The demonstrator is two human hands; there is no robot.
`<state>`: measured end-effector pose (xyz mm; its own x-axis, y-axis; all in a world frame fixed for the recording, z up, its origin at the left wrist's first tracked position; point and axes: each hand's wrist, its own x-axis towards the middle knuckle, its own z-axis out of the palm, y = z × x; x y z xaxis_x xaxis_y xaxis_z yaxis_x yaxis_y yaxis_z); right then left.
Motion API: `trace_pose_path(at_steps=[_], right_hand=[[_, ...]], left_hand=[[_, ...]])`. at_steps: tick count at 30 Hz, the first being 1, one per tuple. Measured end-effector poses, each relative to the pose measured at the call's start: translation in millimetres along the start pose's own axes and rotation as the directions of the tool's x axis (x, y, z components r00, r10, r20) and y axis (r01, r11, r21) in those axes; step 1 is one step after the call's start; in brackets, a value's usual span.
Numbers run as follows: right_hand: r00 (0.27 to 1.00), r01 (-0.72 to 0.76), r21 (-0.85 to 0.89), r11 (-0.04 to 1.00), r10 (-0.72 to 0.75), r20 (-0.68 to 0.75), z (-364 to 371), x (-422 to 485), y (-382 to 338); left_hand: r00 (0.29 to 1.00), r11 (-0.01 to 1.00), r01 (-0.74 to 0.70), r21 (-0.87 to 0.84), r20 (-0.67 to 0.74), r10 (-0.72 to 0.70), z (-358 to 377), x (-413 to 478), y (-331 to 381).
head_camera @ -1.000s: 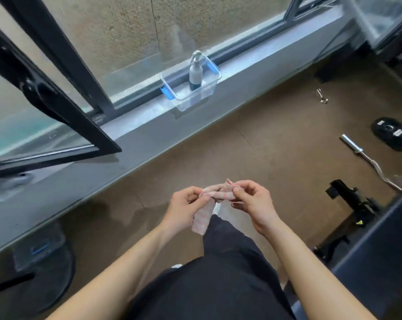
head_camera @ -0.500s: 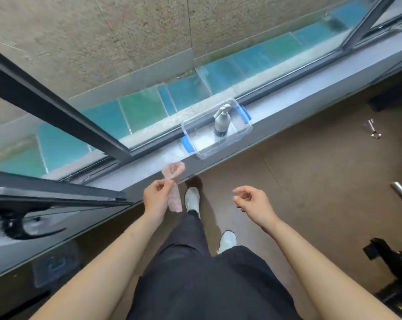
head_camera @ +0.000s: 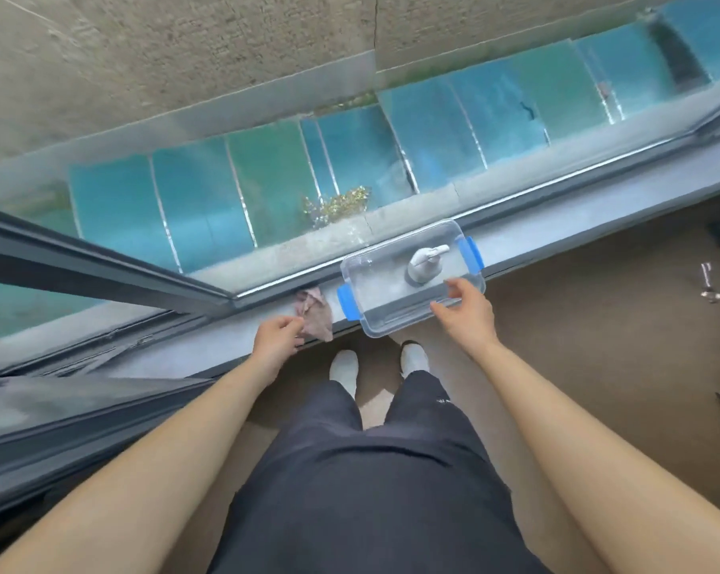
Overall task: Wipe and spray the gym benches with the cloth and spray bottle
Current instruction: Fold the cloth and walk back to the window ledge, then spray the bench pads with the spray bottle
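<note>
Early days on this one by the look of it. No bench is in view at all, and the spray bottle (head_camera: 422, 265) is still standing inside the clear plastic box (head_camera: 385, 321) with the blue clips, which sits on the window sill (head_camera: 557, 225). So spraying and wiping both look like they're left to do; this seems to be the "collect the kit" stage.

The person stands right up against the sill with both arms stretched forward. The left hand (head_camera: 276, 341) is down at sill level with its fingers curled, and it seems to be pinching the near edge of the pink cloth (head_camera: 314, 314) — most of the cloth lies crumpled on the sill, just left of the box. Whether that's a firm grip or just a touch is hard to call.

The right hand (head_camera: 468, 312) hovers over the box's near wall, palm down, fingers loosely spread and holding nothing. It's close to the bottle but not touching it — a reach for it would be the obvious guess.
</note>
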<state>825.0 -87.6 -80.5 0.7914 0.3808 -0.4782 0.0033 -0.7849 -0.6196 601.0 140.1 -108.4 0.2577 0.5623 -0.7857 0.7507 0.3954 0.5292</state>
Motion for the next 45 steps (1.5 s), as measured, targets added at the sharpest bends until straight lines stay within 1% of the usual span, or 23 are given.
trace_pose_path(at_steps=[2,4,6,8,12,14,16,18,21,23,25,26,28,30,33,36,38,41,45], right_hand=[[0.998,0.059,-0.130,0.990,-0.056,0.021,-5.6,29.7,2.2],[0.987,0.146,-0.236,0.961,-0.126,0.095,-9.7,54.5,2.1],[0.965,0.239,-0.309,0.921,-0.192,0.177,-12.8,73.7,-0.9],[0.927,0.361,-0.373,0.855,-0.286,0.241,-13.1,91.4,-4.8],[0.820,0.566,-0.449,0.691,-0.415,0.394,-9.5,119.3,-15.9],[0.775,0.624,-0.465,0.629,-0.421,0.471,-8.8,127.7,-20.7],[0.760,0.638,-0.467,0.612,-0.403,0.511,-10.5,133.0,-24.5],[0.770,0.625,-0.430,0.652,-0.421,0.481,-19.1,132.2,-30.2],[0.824,0.555,-0.309,0.773,-0.457,0.335,-49.4,120.8,-39.6],[0.855,0.504,-0.152,0.850,-0.467,0.225,-77.0,105.7,-41.3],[0.894,0.416,0.063,0.907,-0.421,0.155,-105.1,84.8,-43.2],[0.915,0.356,0.152,0.922,-0.377,0.144,-117.1,73.1,-44.0],[0.942,0.243,0.309,0.919,-0.300,0.152,-135.3,48.0,-44.9],[0.956,0.159,0.430,0.889,-0.247,0.157,-146.4,24.0,-40.1],[0.974,0.089,0.520,0.850,-0.183,0.132,-157.2,-15.1,-25.7],[0.996,0.024,0.610,0.792,-0.071,0.053,-164.3,-62.3,-13.2],[1.000,-0.011,0.668,0.744,0.027,-0.013,-166.2,-95.9,-7.7],[0.974,-0.052,0.732,0.679,0.195,-0.111,-165.0,-145.7,5.9],[0.884,-0.047,0.809,0.586,0.401,-0.239,-155.4,-212.4,33.9]], left_hand=[[0.999,0.999,-0.033,0.024,-0.011,0.033,2.9,-17.3,0.9],[0.998,0.998,-0.056,0.034,-0.036,0.058,7.4,-40.3,0.6],[0.996,0.997,-0.064,0.042,-0.061,0.067,15.2,-64.7,1.5],[0.994,0.995,-0.085,0.055,-0.068,0.089,27.1,-85.7,2.3],[0.988,0.996,-0.088,0.021,-0.124,0.089,53.3,-113.7,5.3],[0.987,0.997,-0.083,0.000,-0.141,0.082,66.0,-124.9,11.3],[0.984,0.996,-0.090,-0.023,-0.155,0.085,75.8,-132.5,18.0],[0.979,0.993,-0.117,-0.034,-0.170,0.109,83.0,-139.4,27.1],[0.970,0.986,-0.167,0.000,-0.178,0.164,88.0,-143.6,44.9],[0.962,0.978,-0.206,0.012,-0.181,0.205,89.0,-143.0,56.6],[0.953,0.966,-0.256,0.038,-0.159,0.259,88.9,-139.9,66.4],[0.946,0.955,-0.286,0.075,-0.136,0.294,89.1,-136.9,69.9],[0.922,0.910,-0.361,0.204,-0.069,0.381,89.2,-130.4,75.1],[0.886,0.833,-0.449,0.323,0.044,0.461,89.8,-129.3,81.0],[0.809,0.708,-0.588,0.392,0.256,0.529,93.0,-134.5,83.2],[0.692,0.544,-0.722,0.427,0.444,0.570,95.1,-144.8,75.4],[0.592,0.414,-0.805,0.425,0.529,0.608,94.4,-153.0,68.6],[0.465,0.282,-0.882,0.377,0.612,0.640,94.0,-167.2,57.5],[0.286,0.093,-0.951,0.295,0.723,0.629,102.1,-180.7,42.5]])
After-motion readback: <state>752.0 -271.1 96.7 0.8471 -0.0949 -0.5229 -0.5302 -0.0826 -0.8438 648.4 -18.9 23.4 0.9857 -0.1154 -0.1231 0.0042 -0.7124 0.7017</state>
